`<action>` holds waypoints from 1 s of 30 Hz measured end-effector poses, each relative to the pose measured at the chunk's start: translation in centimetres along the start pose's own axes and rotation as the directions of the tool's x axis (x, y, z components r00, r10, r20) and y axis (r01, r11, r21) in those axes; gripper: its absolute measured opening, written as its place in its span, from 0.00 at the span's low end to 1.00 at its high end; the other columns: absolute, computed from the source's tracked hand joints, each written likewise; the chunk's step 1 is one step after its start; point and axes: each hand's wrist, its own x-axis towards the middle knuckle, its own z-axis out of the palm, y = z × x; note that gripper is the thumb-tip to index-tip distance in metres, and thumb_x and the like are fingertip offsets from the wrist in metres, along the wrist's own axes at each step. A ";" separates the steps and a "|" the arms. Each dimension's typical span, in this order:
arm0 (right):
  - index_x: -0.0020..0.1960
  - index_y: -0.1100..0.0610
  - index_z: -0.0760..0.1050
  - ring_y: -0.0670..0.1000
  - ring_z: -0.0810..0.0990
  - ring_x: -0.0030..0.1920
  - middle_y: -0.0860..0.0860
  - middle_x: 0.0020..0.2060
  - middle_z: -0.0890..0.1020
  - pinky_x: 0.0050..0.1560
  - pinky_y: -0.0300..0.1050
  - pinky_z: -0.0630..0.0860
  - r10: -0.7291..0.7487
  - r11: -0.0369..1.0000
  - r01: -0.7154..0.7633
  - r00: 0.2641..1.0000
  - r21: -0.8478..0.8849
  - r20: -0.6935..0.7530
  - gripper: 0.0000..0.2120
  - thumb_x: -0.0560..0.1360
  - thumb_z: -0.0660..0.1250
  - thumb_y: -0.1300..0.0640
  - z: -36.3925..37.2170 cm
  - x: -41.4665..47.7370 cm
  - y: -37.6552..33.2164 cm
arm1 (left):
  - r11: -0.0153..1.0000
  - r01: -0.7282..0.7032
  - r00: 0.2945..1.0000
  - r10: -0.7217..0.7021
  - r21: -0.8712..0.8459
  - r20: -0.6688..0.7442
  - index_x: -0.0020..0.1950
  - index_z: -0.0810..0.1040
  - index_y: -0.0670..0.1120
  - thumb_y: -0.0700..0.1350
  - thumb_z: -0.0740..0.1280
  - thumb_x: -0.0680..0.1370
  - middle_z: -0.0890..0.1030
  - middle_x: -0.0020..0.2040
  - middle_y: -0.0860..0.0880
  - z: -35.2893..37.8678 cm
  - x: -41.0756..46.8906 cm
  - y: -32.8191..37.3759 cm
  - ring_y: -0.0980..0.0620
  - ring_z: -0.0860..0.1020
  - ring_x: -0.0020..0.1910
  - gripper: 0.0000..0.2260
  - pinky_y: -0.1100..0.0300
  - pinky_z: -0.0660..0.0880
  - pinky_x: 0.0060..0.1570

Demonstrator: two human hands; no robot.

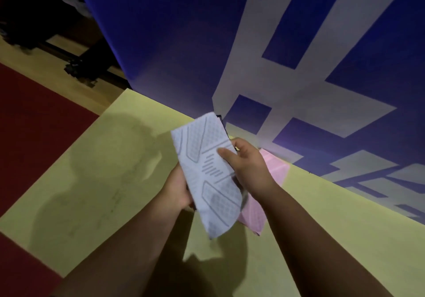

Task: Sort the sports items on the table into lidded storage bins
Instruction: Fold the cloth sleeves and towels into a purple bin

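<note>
A pale blue-white sports sock (208, 172) with grey grip patterns is held up over the yellow table (96, 170). My left hand (178, 190) grips its left edge from underneath. My right hand (247, 165) holds its right edge, thumb lying across the patterned face. A pink sock or cloth (264, 195) lies on the table directly below and to the right, partly covered by my right hand and the pale sock. A dark edge shows behind the sock's top. No storage bin is in view.
A blue wall or banner (172, 32) with large pale lettering rises right behind the table's far edge. Red and wooden floor (34, 124) lies off the table's left side. Dark equipment (80, 67) stands on the floor at upper left.
</note>
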 end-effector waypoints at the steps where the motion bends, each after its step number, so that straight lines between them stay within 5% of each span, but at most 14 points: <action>1: 0.48 0.54 0.76 0.45 0.85 0.41 0.49 0.43 0.86 0.40 0.43 0.80 0.027 0.998 -0.030 0.997 -0.053 -0.072 0.06 0.78 0.67 0.51 -0.1 0.4 1.0 | 0.988 0.134 0.991 -0.132 -0.079 0.026 0.70 0.73 0.43 0.54 0.52 0.83 0.76 0.66 0.38 0.2 0.5 -0.6 0.38 0.73 0.66 0.22 0.47 0.73 0.60; 6: 0.46 0.52 0.74 0.44 0.80 0.40 0.44 0.38 0.81 0.39 0.41 0.73 0.016 0.979 -0.065 0.969 -0.191 -0.248 0.07 0.79 0.65 0.49 1.0 1.5 5.0 | 0.959 0.244 0.969 -0.239 -0.143 0.054 0.72 0.70 0.50 0.72 0.45 0.75 0.76 0.68 0.41 0.7 1.6 -2.1 0.41 0.75 0.66 0.37 0.45 0.73 0.61; 9: 0.47 0.53 0.72 0.48 0.80 0.40 0.47 0.37 0.81 0.39 0.45 0.73 0.049 0.994 -0.085 0.915 -0.072 -0.400 0.07 0.80 0.62 0.50 1.4 2.2 6.8 | 0.940 0.290 0.957 -0.285 -0.177 0.054 0.73 0.68 0.46 0.63 0.51 0.81 0.75 0.68 0.39 0.6 1.9 -2.8 0.39 0.74 0.67 0.29 0.43 0.71 0.64; 13: 0.57 0.58 0.73 0.60 0.77 0.51 0.56 0.51 0.78 0.46 0.48 0.70 0.146 0.906 -0.399 0.610 -0.143 -0.778 0.10 0.79 0.61 0.54 -0.8 3.2 11.7 | 0.954 0.271 0.963 -0.269 -0.127 0.032 0.70 0.72 0.43 0.47 0.58 0.82 0.78 0.64 0.39 0.0 2.9 -2.9 0.39 0.78 0.62 0.18 0.43 0.72 0.62; 15: 0.64 0.59 0.67 0.63 0.73 0.59 0.59 0.60 0.72 0.56 0.54 0.70 0.301 0.757 -0.643 0.496 -0.112 -0.815 0.22 0.75 0.65 0.50 -1.5 3.0 14.2 | 0.956 0.271 0.962 -0.269 -0.111 0.033 0.68 0.74 0.43 0.48 0.59 0.81 0.80 0.63 0.40 0.1 3.4 -2.9 0.41 0.80 0.59 0.18 0.44 0.74 0.58; 17: 0.61 0.59 0.66 0.62 0.75 0.59 0.58 0.58 0.74 0.58 0.56 0.71 0.452 0.690 -0.723 0.467 -0.033 -0.760 0.26 0.70 0.70 0.47 -1.9 3.1 16.3 | 0.957 0.267 0.964 -0.266 -0.114 0.032 0.68 0.74 0.44 0.49 0.59 0.80 0.80 0.62 0.40 0.1 3.6 -3.0 0.42 0.80 0.59 0.18 0.45 0.74 0.57; 20: 0.50 0.55 0.74 0.59 0.82 0.48 0.54 0.44 0.82 0.53 0.55 0.76 0.503 0.742 -0.671 0.566 -0.011 -0.653 0.17 0.67 0.64 0.45 -3.1 3.3 16.5 | 0.964 0.245 0.969 -0.243 -0.103 0.034 0.67 0.74 0.45 0.49 0.57 0.82 0.80 0.62 0.41 0.0 3.8 -2.9 0.42 0.80 0.59 0.17 0.45 0.75 0.56; 25: 0.46 0.51 0.72 0.57 0.78 0.40 0.52 0.42 0.79 0.44 0.54 0.78 0.231 0.906 -0.372 0.835 -0.203 -0.500 0.05 0.74 0.57 0.54 -2.5 1.2 10.8 | 0.976 0.206 0.977 -0.209 -0.068 -0.032 0.68 0.73 0.45 0.50 0.61 0.81 0.81 0.61 0.42 0.1 3.3 -2.5 0.44 0.80 0.59 0.18 0.47 0.75 0.55; 30: 0.49 0.50 0.69 0.54 0.77 0.39 0.48 0.39 0.79 0.41 0.54 0.77 -0.046 0.934 -0.048 0.967 -0.355 -0.252 0.02 0.79 0.59 0.55 -2.6 -3.4 3.1 | 0.978 0.208 0.975 -0.209 -0.028 -0.080 0.69 0.73 0.44 0.54 0.64 0.79 0.80 0.63 0.40 1.1 1.9 -2.3 0.42 0.79 0.61 0.22 0.47 0.76 0.56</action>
